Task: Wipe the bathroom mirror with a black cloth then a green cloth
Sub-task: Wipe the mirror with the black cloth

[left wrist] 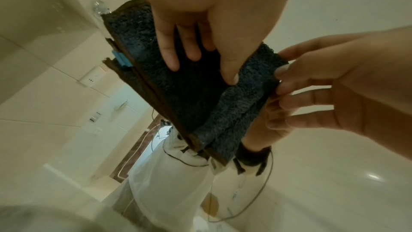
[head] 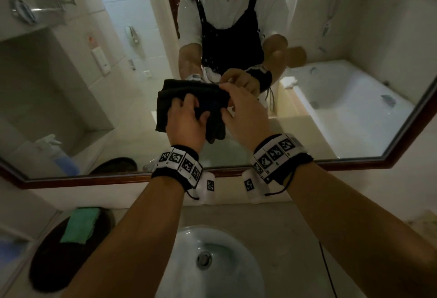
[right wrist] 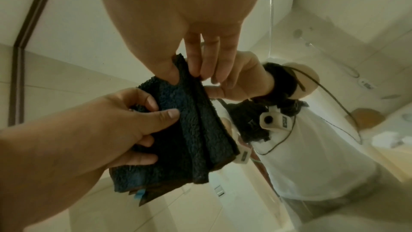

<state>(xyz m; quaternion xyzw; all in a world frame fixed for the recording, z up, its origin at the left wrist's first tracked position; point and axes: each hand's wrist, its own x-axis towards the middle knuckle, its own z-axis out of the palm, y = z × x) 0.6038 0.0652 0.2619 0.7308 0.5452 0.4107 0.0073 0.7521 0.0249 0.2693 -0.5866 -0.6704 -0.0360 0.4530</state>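
Note:
I hold a folded black cloth (head: pixel 184 89) with both hands just in front of the bathroom mirror (head: pixel 331 108); I cannot tell whether it touches the glass. My left hand (head: pixel 196 110) grips the cloth's lower part, its thumb lying across the front (right wrist: pixel 169 114). At the upper right edge my right hand (head: pixel 227 92) pinches the cloth (right wrist: pixel 196 138) between thumb and fingers (right wrist: pixel 196 63). In the left wrist view the cloth (left wrist: pixel 144 41) shows a small blue tag. A green cloth (head: pixel 80 224) lies on a dark round mat (head: pixel 47 269) at the counter's left.
A white sink (head: pixel 212 262) sits below my forearms in the counter. The mirror's brown frame (head: pixel 94 179) runs along the wall above it. A blue spray bottle (head: pixel 59 155) shows in the reflection at the left. Water droplets speck the glass near my reflected chest.

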